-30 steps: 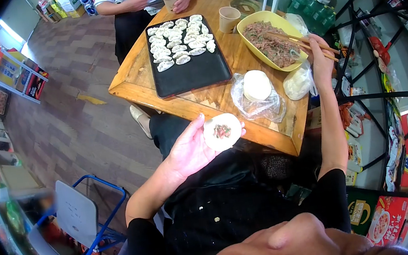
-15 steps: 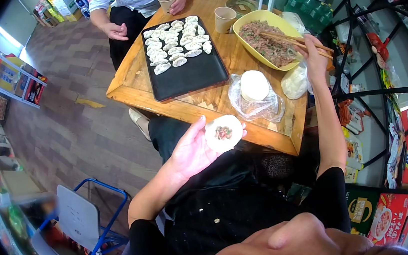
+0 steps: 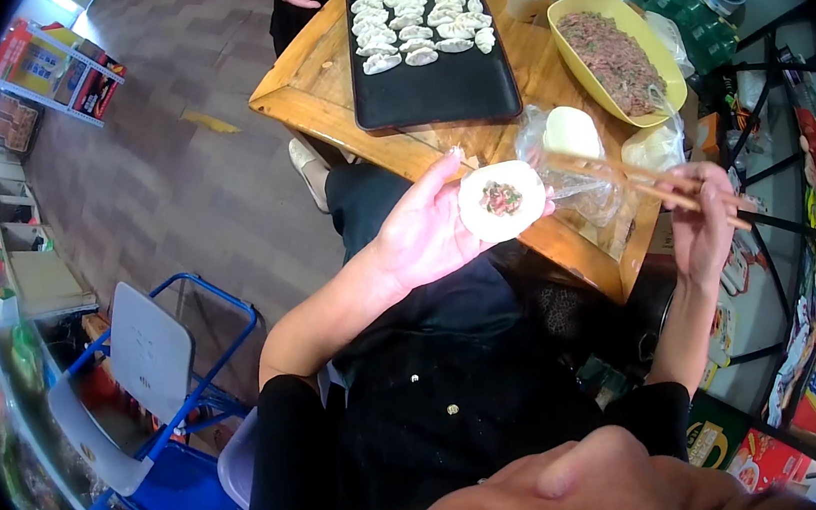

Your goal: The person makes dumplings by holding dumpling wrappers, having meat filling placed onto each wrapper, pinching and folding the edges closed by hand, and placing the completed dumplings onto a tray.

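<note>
By the near edge of the counter (image 3: 327, 119), my left grip (image 3: 425, 231) lies spread, the round wrapper (image 3: 498, 231) with its meat filling (image 3: 501, 198) resting across it; my right grip (image 3: 705, 226) pinches chopsticks (image 3: 665, 195), tips near the wrapper. Placing the filling seems the step in hand; the next move, probably folding, calls for freeing the right grip.

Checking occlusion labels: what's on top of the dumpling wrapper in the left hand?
A small mound of minced filling with green flecks, near the middle of the dumpling wrapper. The wrapper's surface directly beneath is covered.
</note>
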### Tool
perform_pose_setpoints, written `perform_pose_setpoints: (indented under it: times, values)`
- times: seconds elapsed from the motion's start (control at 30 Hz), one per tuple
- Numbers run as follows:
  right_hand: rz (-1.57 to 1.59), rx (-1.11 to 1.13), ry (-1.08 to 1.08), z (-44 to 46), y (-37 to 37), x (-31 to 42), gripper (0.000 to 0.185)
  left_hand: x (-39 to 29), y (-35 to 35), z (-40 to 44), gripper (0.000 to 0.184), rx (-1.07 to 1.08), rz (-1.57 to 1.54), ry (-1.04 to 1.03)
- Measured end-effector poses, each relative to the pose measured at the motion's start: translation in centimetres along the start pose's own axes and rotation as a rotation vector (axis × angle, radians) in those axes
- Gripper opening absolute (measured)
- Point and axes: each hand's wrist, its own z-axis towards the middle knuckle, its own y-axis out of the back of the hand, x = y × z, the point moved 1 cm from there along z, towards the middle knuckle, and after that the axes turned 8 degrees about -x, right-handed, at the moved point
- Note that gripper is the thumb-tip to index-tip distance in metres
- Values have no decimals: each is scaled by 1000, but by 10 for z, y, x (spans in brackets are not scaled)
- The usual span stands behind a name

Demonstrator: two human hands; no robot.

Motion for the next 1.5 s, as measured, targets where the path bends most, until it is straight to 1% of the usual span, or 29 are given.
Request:
perform_pose_setpoints:
  times: [0.03,0.1,0.13,0.2,0.23,0.3,0.4,0.47,0.5,0.57,0.6,0.67,0.7,0.77,0.87,1.0,1.03,1.2,1.3,1.4,1.47,1.5]
  values:
    - [1,1,-3,-7,-5,0,22,1,0,-2,75,5,-2,0]
    - [-49,114,73,-18,-15,2,21,2,0,-5,76,7,-5,-1]
    - [-48,114,70,-20,-15,2,21,1,1,-7,76,28,-28,7]
    - [-248,251,259,-23,-16,6,21,1,1,-11,77,47,-51,10]
    - [-295,248,293,-26,-17,8,22,1,-1,-13,78,37,-63,-6]
    - [-294,280,315,-28,-26,17,23,1,-1,-15,79,27,-77,-25]
    - [-298,310,337,-28,-40,32,26,1,-1,-16,78,26,-76,-15]
    - [-321,335,418,-27,-46,39,27,1,-1,-16,77,27,-48,-5]
    - [-320,337,418,-26,-47,41,27,0,-1,-16,77,27,-49,-7]
    - [-327,362,428,-24,-49,44,33,0,0,-16,76,28,-51,-8]
    - [-327,364,427,-24,-49,43,33,0,0,-16,76,28,-52,-9]
    - [-342,376,466,-22,-51,40,44,-1,0,-17,75,53,-55,-3]
    - [-343,378,465,-21,-53,40,44,-1,1,-17,75,53,-57,-4]
    - [-361,373,487,-20,-59,43,54,-1,3,-17,75,53,-63,10]
    - [-374,319,497,-19,-64,48,57,-2,5,-17,74,43,-56,15]
    - [-336,232,482,-12,-50,47,57,-2,5,-16,73,30,-60,8]
    - [-306,217,480,-11,-48,46,54,-2,5,-16,73,32,-78,15]
    - [-334,243,417,-11,-51,38,47,1,3,-15,72,26,-80,38]
    - [-331,262,441,-11,-50,40,47,2,1,-16,73,29,-63,40]
    - [-260,274,501,-12,-52,43,50,2,1,-16,73,29,-44,37]
    - [-279,324,537,-14,-62,45,41,3,1,-17,73,33,-107,66]
    - [-368,341,466,-15,-61,48,34,3,0,-17,73,33,-107,66]
